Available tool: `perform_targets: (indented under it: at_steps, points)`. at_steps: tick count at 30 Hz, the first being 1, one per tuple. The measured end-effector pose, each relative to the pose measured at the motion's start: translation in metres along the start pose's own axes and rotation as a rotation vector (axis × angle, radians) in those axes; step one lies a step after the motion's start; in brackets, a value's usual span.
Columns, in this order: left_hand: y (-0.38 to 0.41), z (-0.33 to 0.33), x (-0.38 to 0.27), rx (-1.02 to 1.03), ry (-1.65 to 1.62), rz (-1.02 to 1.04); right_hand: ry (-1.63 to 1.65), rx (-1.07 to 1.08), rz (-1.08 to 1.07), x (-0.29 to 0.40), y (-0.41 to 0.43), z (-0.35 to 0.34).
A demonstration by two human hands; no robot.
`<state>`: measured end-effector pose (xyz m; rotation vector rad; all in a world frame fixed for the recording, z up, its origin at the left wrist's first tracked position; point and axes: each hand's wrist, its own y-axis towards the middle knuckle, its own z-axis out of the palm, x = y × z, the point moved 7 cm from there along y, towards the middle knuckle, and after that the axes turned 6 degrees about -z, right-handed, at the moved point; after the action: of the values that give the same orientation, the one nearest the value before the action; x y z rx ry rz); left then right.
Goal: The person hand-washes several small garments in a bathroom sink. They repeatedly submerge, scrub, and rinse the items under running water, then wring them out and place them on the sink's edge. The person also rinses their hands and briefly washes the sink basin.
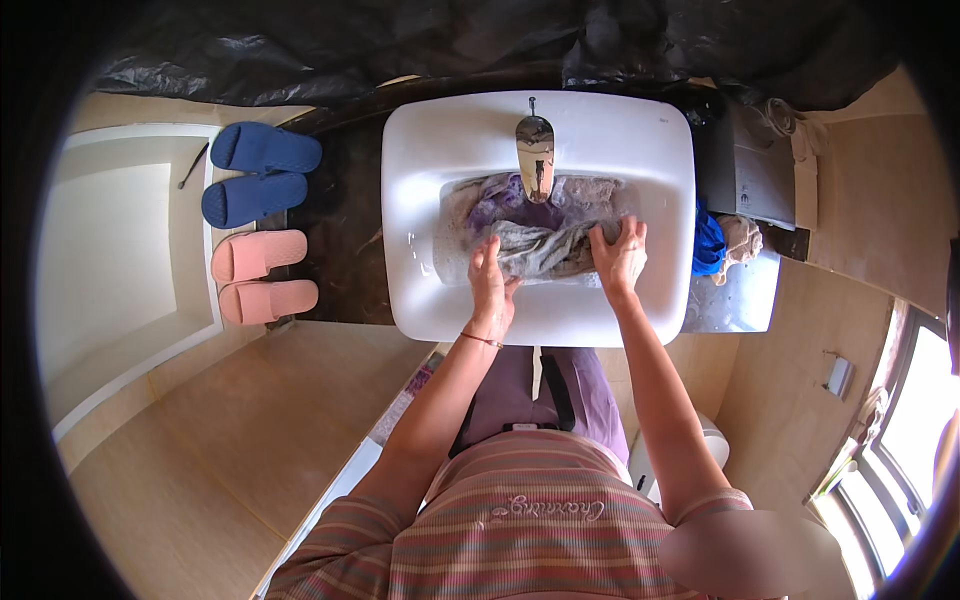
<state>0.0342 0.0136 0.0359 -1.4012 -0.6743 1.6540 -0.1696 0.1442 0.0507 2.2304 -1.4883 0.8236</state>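
A wet grey cloth, bunched and twisted, stretches between my two hands over the basin of a white ceramic sink. My right hand grips its right end, thumb and fingers pressed into the fabric. At the left end, my left hand is cupped around the cloth with its fingers pointing away from me. Behind it, a purple cloth and a beige textured cloth lie in sudsy water. The chrome faucet overhangs these, hiding part of the purple cloth.
Blue slippers and pink slippers stand left of the dark counter. To the sink's right lie a blue cloth, a beige cloth and a grey box. Black plastic sheeting hangs behind. A toilet is at lower right.
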Motion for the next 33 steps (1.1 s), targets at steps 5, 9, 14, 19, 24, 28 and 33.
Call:
perform_targets:
  at_steps: [5, 9, 14, 19, 24, 28, 33]
  points:
    - [0.045, -0.020, 0.010, -0.064, 0.451, 0.180, -0.239, 0.231, -0.265, 0.018, -0.011, 0.011]
    - [0.099, -0.032, 0.015, -0.111, 0.942, 0.324, -0.246, 0.404, -0.742, 0.047, -0.051, 0.048]
    - [0.113, -0.032, -0.001, -0.084, 0.929, 0.273, -0.454, 0.651, -0.625, 0.033, -0.031, 0.088]
    - [0.071, -0.033, 0.001, -0.215, 0.312, -0.045, -0.326, 0.671, -0.478, 0.044, -0.014, 0.099]
    - [0.037, -0.016, 0.010, 0.113, -0.072, -0.405, 0.017, 0.691, -0.506, 0.117, -0.041, 0.038]
    - [0.018, 0.006, -0.005, 0.506, -0.233, -0.374, 0.304, 0.692, -0.567, 0.166, -0.066, -0.009]
    - [0.020, 0.029, 0.002, 0.773, -0.390, -0.563, 0.325, 0.603, -0.557, 0.178, -0.077, -0.006]
